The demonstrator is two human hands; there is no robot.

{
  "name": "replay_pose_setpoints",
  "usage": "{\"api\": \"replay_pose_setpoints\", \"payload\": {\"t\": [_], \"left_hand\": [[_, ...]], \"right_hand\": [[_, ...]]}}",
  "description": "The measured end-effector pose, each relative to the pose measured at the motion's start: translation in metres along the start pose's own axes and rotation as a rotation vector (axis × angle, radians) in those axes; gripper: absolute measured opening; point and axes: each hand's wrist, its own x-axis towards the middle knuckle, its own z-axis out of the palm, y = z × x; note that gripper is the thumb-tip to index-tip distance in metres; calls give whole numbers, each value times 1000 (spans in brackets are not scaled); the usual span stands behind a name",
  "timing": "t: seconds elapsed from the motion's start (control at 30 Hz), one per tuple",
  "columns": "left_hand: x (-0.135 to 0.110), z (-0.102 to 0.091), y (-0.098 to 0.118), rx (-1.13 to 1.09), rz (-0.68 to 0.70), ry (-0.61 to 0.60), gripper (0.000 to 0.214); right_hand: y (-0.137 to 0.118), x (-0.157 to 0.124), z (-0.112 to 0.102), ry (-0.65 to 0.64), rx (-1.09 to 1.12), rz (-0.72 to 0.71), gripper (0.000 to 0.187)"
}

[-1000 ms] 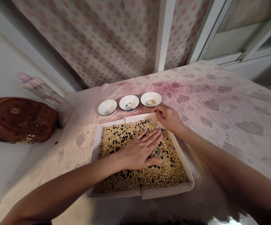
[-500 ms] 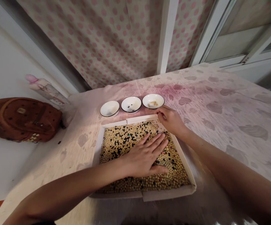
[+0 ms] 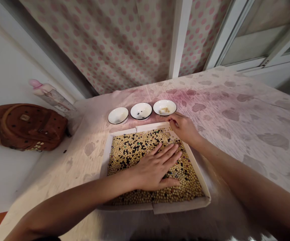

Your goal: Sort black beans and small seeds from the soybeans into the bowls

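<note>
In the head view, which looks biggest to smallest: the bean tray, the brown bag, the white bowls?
1. Shallow cardboard tray of mixed beans.
2. Brown leather backpack, though farther off.
3. Small round white bowls; all three look alike.

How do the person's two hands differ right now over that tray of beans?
The left hand lies flat, palm down, fingers spread on the beans; the right hand is curled in a pinch. The left hand rests in the middle of the tray; the right hand sits at its far right corner, near the right bowl. Whether it holds a bean is hidden. Both are bare.
</note>
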Motion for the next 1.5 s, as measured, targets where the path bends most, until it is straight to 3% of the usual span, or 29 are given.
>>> {"api": "replay_pose_setpoints", "payload": {"t": [0.4, 0.67, 0.97, 1.2, 1.5], "left_hand": [[2, -4, -2, -1, -47, 8, 86], [5, 5, -6, -20, -78, 15, 97], [7, 1, 4, -10, -48, 15, 92], [10, 6, -1, 5, -70, 36, 91], [4, -5, 4, -34, 60, 34, 79]], "right_hand": [[1, 1, 0, 0, -7, -11, 20], [1, 0, 1, 9, -19, -17, 20], [3, 0, 2, 10, -23, -23, 20], [1, 0, 0, 2, -37, -24, 21], [0, 0, 0, 12, -36, -32, 21]]}}
